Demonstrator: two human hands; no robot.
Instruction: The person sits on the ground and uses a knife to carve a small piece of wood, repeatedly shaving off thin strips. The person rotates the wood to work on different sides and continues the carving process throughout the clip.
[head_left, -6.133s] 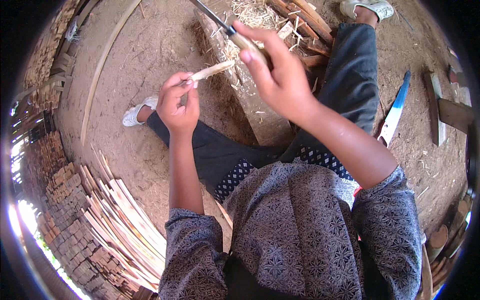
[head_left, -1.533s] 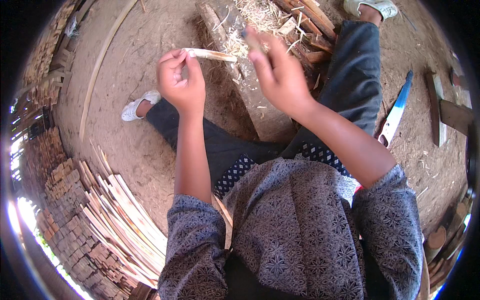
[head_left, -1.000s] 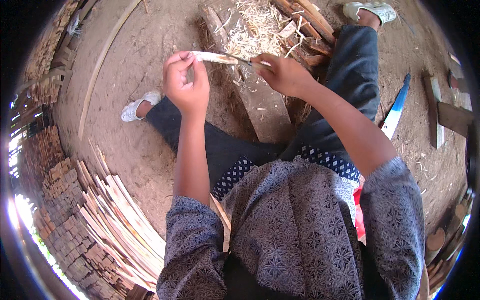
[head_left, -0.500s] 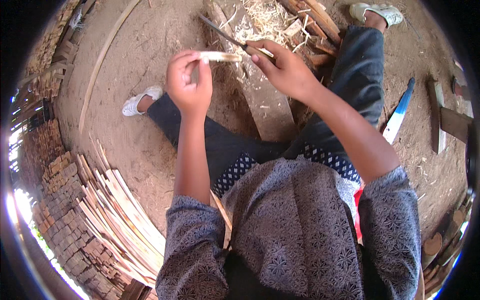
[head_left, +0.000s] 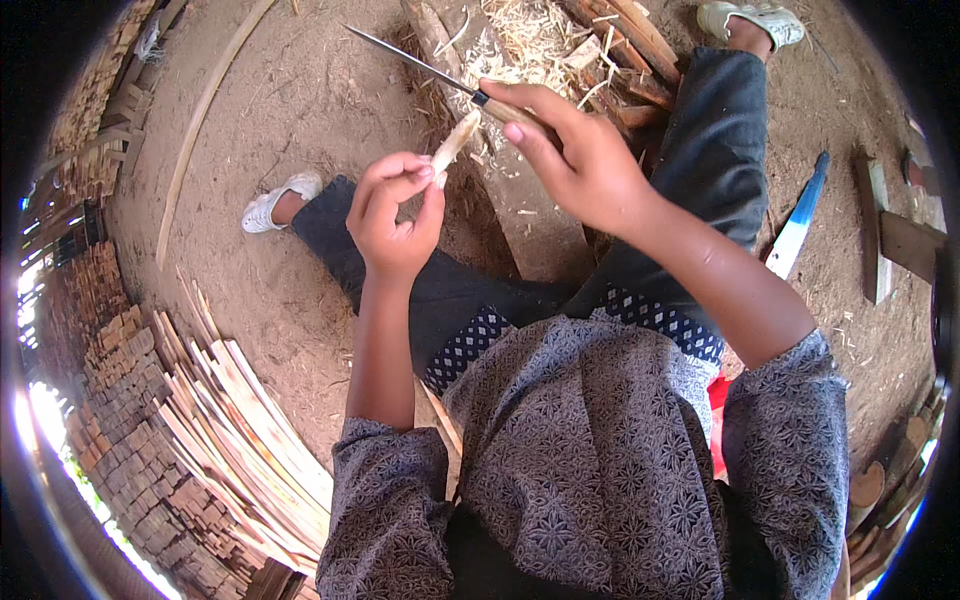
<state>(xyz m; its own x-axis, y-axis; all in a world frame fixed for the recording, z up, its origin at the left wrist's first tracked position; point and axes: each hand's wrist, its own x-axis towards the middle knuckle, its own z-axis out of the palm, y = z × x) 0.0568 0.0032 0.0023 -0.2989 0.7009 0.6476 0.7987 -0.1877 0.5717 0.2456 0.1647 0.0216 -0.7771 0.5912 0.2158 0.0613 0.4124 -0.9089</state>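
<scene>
My left hand (head_left: pixel 398 212) pinches the lower end of a short pale piece of wood (head_left: pixel 457 143) between thumb and fingertips. The piece tilts up and to the right, and its tip comes near the knife's handle end. My right hand (head_left: pixel 575 150) is closed round the wooden handle of a knife (head_left: pixel 415 62). Its long thin blade points up and to the left, above the wood piece and apart from it. Below both hands lies a wooden plank (head_left: pixel 540 225) between my legs, with shavings on its far part.
Pale shavings (head_left: pixel 520 50) and split wood (head_left: pixel 640 45) lie at the far end of the plank. On the left are a bundle of long wooden strips (head_left: pixel 250 420) and stacked wood blocks (head_left: pixel 130 400). A blue-and-white blade-shaped thing (head_left: pixel 800 220) rests on the ground at right.
The wood piece has swung from nearly level to a steep tilt, as my left hand moved down and right. The knife has shifted slightly left, its blade now lying flatter.
</scene>
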